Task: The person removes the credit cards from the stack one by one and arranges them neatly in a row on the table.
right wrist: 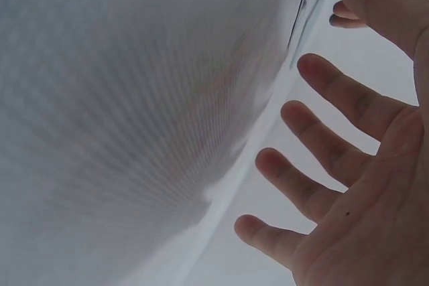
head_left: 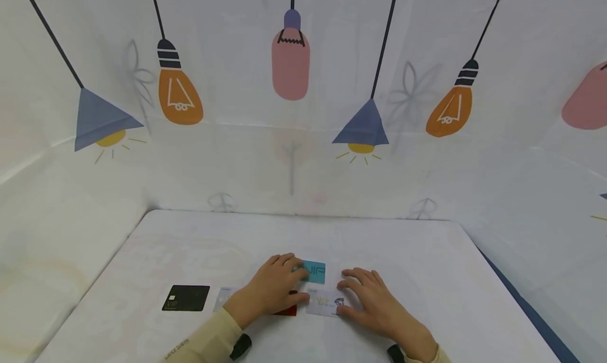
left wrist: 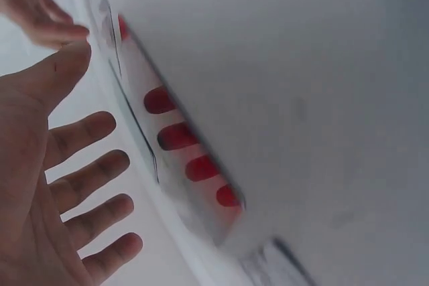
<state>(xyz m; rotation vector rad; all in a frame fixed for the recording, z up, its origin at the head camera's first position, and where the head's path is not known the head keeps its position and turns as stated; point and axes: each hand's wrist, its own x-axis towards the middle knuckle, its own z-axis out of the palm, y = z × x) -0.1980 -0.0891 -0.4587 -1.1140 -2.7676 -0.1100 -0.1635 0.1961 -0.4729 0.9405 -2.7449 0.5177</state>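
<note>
My left hand hovers above a red card, hiding most of it. Its fingertips overlap the left end of a teal card in the head view. In the left wrist view those fingers are spread, with red finger reflections on the glossy red card. A white card marked VIP lies between the hands. My right hand is at its right end, thumb tip right by the printed figure. The right wrist view shows the right fingers spread apart, holding nothing.
Left of my left hand lie a black VIP card and a pale card, partly covered by the wrist. All the cards lie flat on the white table. A white sheet printed with lamps hangs behind the table.
</note>
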